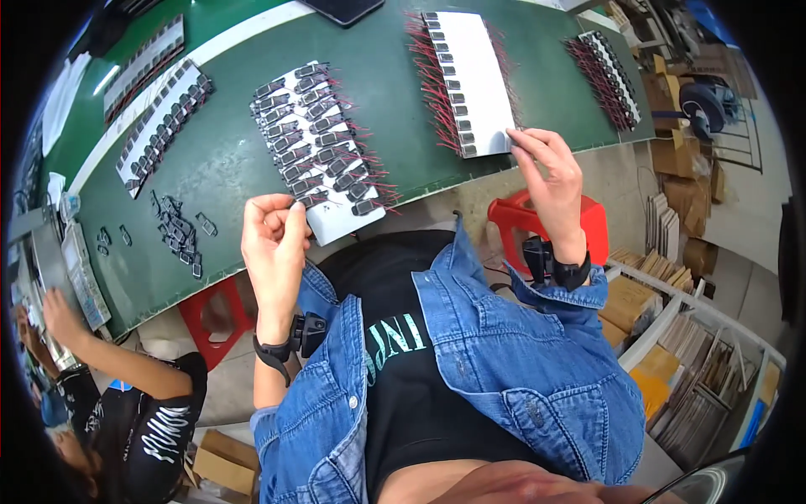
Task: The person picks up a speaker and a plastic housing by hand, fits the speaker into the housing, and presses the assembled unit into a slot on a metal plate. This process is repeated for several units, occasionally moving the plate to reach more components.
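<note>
My left hand (275, 239) is closed in a pinch at a small black module (312, 200), near the front end of a white board (346, 220). That board carries two uneven rows of black modules with thin red wires. My right hand (556, 172) has thumb and fingertips together at the near right corner of a second white board (476, 80); whatever sits between them is too small to make out. Along this board's left edge runs a neat column of black modules (457, 110), their red wires (432, 84) fanning outward. More wires show along its right edge.
Loose black modules (178, 231) lie piled on the green table (243, 181). Other loaded boards stand at the left (159, 118) and far right (609, 80). Red stools (594, 223) sit below the table edge. At lower left, a co-worker's arm (126, 365) reaches out.
</note>
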### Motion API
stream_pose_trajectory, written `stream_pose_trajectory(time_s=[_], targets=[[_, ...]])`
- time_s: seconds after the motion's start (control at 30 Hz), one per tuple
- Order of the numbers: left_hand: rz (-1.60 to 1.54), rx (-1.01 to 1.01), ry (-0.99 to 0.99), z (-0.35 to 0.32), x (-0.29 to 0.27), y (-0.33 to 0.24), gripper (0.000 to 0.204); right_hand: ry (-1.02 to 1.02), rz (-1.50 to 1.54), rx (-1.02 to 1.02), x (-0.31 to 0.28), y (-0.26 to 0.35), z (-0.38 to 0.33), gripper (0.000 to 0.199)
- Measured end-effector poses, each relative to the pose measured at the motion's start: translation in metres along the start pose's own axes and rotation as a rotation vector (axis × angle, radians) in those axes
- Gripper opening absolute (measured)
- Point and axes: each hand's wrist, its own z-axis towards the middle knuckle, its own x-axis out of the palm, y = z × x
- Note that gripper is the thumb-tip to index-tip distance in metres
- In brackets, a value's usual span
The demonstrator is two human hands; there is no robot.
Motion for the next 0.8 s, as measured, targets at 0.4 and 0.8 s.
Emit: stream_pose_trajectory(time_s=[0.4,0.8], targets=[[0.06,0.229,-0.391,-0.022,-0.045,0.0,0.014,0.191,-0.063,-0.229,0.01,0.044,0.015,0.022],[0.84,0.449,-0.616,-0.006,-0.094,0.013,0.014,0.025,-0.081,-0.295,0.034,0.03,0.0,0.018]])
